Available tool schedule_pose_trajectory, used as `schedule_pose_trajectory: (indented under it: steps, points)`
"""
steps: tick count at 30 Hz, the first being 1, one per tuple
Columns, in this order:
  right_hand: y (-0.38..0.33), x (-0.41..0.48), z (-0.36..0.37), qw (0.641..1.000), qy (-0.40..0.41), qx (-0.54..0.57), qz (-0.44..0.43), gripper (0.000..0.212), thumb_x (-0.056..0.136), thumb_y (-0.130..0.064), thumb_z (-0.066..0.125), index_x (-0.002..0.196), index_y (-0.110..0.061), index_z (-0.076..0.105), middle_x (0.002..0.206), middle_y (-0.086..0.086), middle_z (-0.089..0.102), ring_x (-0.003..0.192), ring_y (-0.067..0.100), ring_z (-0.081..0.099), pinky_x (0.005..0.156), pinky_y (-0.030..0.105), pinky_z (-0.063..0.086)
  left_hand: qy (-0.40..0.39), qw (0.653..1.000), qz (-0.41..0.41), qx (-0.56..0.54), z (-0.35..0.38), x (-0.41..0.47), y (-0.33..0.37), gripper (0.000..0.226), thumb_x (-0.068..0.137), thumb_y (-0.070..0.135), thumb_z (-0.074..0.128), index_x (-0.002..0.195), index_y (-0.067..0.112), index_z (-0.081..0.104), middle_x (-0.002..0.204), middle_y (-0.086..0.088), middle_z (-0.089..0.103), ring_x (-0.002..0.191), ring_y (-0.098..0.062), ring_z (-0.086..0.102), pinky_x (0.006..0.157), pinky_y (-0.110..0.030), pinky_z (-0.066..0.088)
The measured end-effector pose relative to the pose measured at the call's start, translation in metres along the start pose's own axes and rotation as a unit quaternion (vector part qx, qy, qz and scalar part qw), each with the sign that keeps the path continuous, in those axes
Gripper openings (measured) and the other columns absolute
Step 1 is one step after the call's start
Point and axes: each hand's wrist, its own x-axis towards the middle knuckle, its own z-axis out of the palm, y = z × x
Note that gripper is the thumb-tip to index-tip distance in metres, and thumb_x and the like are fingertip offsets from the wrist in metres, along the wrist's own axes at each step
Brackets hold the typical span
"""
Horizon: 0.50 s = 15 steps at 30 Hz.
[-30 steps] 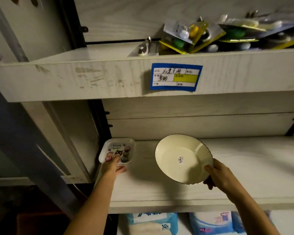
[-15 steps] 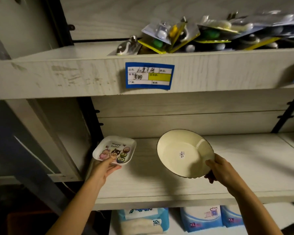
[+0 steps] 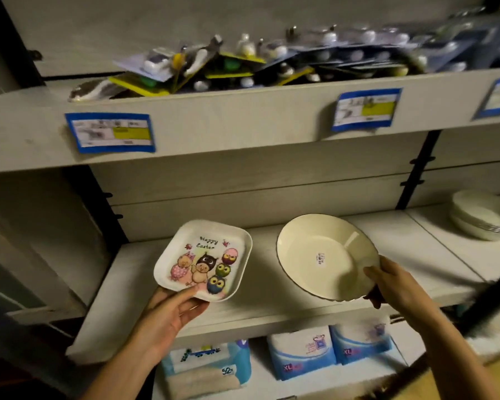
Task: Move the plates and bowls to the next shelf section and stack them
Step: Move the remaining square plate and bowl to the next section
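Note:
My left hand grips the near edge of a small square plate printed with cartoon owls and "Happy Easter", tilted toward me above the shelf board. A round cream plate with a dark rim and a barcode sticker is held by its right edge in my right hand, also tilted up off the board. At the far right, in the neighbouring shelf section, stands a stack of white bowls and plates.
A black upright divides the two shelf sections. The shelf above carries price labels and a pile of packaged goods. Packs of wipes and tissues sit on the shelf below.
Both plates have been lifted off the board and carried rightward. The view has swung right, bringing the stack of white dishes in the neighbouring section into sight.

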Motion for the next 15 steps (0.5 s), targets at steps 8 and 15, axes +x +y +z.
schedule_pose_trajectory:
  steps: [8, 15]
  points:
    - [0.063, 0.026, -0.120, 0.998, -0.032, -0.045, -0.043, 0.014, 0.095, -0.008, 0.040, 0.097, -0.004, 0.053, 0.055, 0.009, 0.059, 0.040, 0.012, 0.050, 0.049, 0.026, 0.040, 0.033, 0.999, 0.014, -0.001, 0.126, -0.030, -0.068, 0.027, 0.083, -0.004, 0.054, 0.103, 0.012, 0.062, 0.078, -0.002, 0.076, 0.060, -0.011, 0.071, 0.048, -0.018, 0.055]
    - [0.091, 0.021, -0.216, 0.996, -0.066, -0.051, -0.038, 0.011, 0.096, -0.012, 0.040, 0.105, -0.016, 0.046, 0.072, 0.011, 0.058, 0.059, 0.023, 0.057, 0.058, 0.036, 0.051, 0.039, 0.999, 0.023, -0.013, 0.230, -0.071, -0.118, 0.026, 0.086, -0.002, 0.051, 0.100, 0.018, 0.061, 0.078, 0.000, 0.076, 0.063, -0.011, 0.071, 0.048, -0.018, 0.054]
